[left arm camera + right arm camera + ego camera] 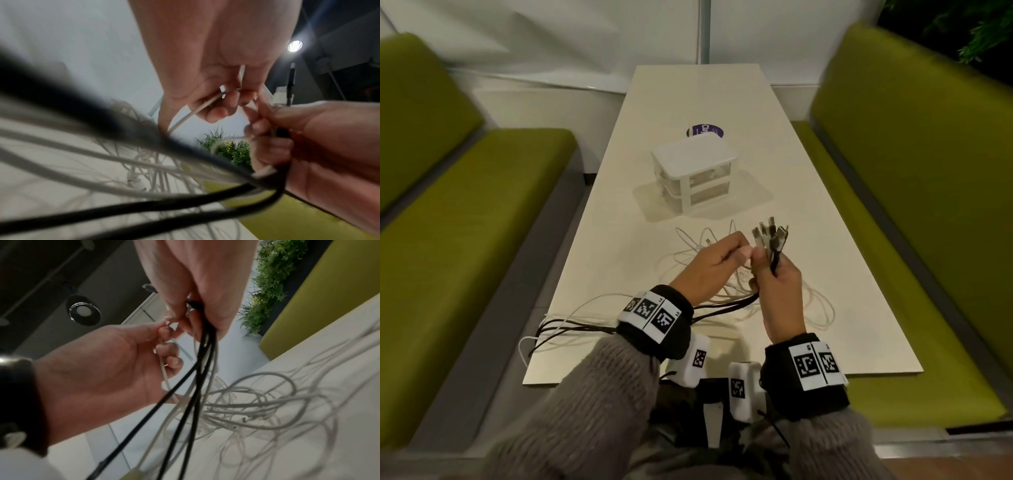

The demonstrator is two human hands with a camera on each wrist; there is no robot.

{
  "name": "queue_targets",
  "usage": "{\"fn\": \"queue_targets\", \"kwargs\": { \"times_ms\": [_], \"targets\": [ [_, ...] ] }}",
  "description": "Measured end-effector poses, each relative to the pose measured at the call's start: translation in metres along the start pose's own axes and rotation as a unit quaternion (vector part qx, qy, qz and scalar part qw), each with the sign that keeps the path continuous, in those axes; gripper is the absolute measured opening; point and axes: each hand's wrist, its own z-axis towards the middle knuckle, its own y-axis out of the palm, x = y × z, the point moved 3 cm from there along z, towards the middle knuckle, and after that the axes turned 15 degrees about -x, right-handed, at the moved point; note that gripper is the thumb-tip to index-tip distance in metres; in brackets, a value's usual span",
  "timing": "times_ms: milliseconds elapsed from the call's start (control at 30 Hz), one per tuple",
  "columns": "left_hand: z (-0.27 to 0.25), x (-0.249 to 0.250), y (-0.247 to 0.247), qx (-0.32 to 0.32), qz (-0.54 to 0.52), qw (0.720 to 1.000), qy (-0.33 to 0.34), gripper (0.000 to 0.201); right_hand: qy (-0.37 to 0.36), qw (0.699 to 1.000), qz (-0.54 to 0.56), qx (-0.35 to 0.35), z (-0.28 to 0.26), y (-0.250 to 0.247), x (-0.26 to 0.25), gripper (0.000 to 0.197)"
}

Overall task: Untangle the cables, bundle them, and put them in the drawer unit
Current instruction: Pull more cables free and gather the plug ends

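My right hand [779, 291] is raised above the near part of the table [825, 260], fingers curled tightly round a bunch of cables [770, 246], black and white together. Their plug ends [770, 233] fan out above my fist, pointing toward the far end. Below my fist the black cables [722, 306] run leftward under my left wrist and spill over the near left edge of the table. From my right wrist I see them drop straight from my grip [203, 356].

My left hand [709, 270] sits just left of the right one, almost touching it. Its thumb and fingertips pinch a single white cable [191, 113] near its plug, and the other fingers curl loosely beneath it.

On the table under and to the right of my hands lies a loose tangle of white cables [818, 308], loops crossing one another; I cannot tell how many there are.

The drawer unit [697, 171] stands farther along the table, beyond the tangle and well apart from my hands. It is white with two clear drawers, both pushed in. Just behind it a round purple sticker [703, 131] shows on the tabletop.

Green bench seats [465, 212] flank the table on the left and right.
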Motion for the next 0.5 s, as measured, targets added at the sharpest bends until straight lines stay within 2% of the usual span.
{"fn": "queue_targets", "kwargs": {
  "times_ms": [67,133,300,500],
  "targets": [
    [-0.001,-0.004,-0.003,-0.001,0.012,1.000,-0.008,0.023,0.002,0.997,-0.063,0.038,0.002,-0.005,0.003,0.019],
    [-0.005,-0.009,-0.004,-0.013,0.020,0.999,-0.028,0.026,-0.002,0.996,-0.066,0.064,0.002,-0.010,0.004,0.027],
    [-0.028,-0.035,-0.012,-0.107,0.071,0.989,-0.077,0.022,0.002,0.981,0.132,0.139,-0.001,-0.023,0.000,0.025],
    [-0.025,-0.062,-0.039,-0.130,0.142,0.972,-0.134,0.019,-0.003,0.968,0.207,0.141,-0.008,-0.021,0.001,0.016]
  ]
}}
